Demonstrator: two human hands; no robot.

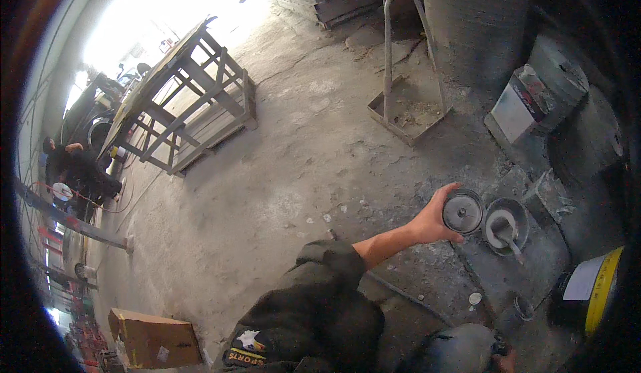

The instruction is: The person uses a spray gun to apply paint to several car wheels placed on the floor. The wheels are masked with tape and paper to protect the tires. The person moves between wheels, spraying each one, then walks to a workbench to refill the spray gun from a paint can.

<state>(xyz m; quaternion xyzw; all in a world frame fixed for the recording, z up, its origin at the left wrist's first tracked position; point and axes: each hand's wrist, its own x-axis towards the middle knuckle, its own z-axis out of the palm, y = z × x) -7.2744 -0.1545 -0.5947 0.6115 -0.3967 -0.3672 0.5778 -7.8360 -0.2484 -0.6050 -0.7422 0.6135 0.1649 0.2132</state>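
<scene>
My left hand (pixel 434 221) reaches out from a dark sleeve and grips the rim of a round grey metal tin-like piece (pixel 463 213) with a small knob at its centre. The fingers lie along its far side, the thumb along the near side. Just to the right stands a round bowl (pixel 495 245) with pale material in it and a flat stirring tool (pixel 510 243) leaning on its rim. My right hand (pixel 509 361) shows only in part at the lower edge, beside a small dark object; its fingers are hidden.
A black bucket with a yellow band (pixel 609 286) stands at right, near a small cup (pixel 523 308). Beyond are a rectangular can (pixel 515 109), a long-handled metal dustpan (pixel 407 119) and a wooden frame table (pixel 193 99). A cardboard box (pixel 157 339) sits lower left; a person (pixel 77 173) crouches far left.
</scene>
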